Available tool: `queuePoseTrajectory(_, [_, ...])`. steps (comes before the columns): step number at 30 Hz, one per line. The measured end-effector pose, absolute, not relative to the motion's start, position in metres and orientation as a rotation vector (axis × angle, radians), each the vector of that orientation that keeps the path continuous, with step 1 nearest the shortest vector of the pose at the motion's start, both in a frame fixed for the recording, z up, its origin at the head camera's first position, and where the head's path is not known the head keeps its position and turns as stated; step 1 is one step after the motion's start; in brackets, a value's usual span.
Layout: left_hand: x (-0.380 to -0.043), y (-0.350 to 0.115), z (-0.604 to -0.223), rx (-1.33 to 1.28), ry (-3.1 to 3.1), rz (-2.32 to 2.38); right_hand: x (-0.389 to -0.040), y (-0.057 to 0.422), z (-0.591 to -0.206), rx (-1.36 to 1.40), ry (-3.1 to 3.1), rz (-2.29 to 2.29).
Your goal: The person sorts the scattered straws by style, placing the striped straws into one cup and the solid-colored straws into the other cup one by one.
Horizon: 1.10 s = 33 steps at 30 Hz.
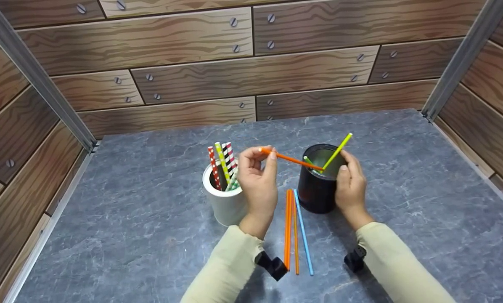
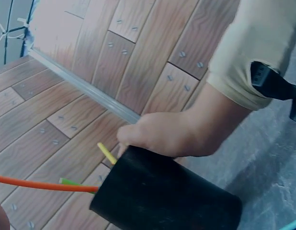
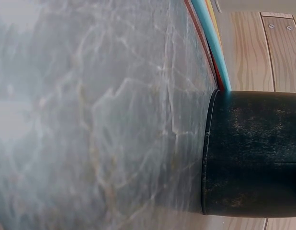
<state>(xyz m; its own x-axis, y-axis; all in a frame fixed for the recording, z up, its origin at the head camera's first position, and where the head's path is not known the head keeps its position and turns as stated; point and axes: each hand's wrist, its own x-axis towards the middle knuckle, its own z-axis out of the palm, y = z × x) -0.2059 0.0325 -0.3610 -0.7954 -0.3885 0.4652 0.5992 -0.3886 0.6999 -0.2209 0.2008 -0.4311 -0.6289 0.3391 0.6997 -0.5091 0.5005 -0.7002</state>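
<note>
My left hand [image 1: 258, 181] pinches one end of an orange straw [image 1: 293, 159] between thumb and fingers. The straw's other end reaches inside the mouth of a black cylindrical cup [image 1: 317, 193]. My right hand [image 1: 352, 185] grips this cup by its right side, near the rim. A yellow straw [image 1: 340, 147] leans out of the cup, and a green straw [image 2: 71, 182] pokes out beside the orange one. In the right wrist view the cup's dark wall [image 3: 253, 158] shows, but the hand does not.
Several orange straws [image 1: 289, 227] and a blue straw [image 1: 304, 233] lie on the grey marbled table [image 1: 142, 210] between the forearms. Left of them stands a white cup [image 1: 226, 210] with several patterned straws [image 1: 219, 166]. Wood-patterned walls [image 1: 192, 75] surround the table.
</note>
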Motion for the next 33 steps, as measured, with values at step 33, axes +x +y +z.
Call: queuePoseTrajectory(33, [-0.211,0.054,-0.41,-0.312,-1.622,-2.167,-0.207,0.189,-0.412,0.144,-1.868,1.227])
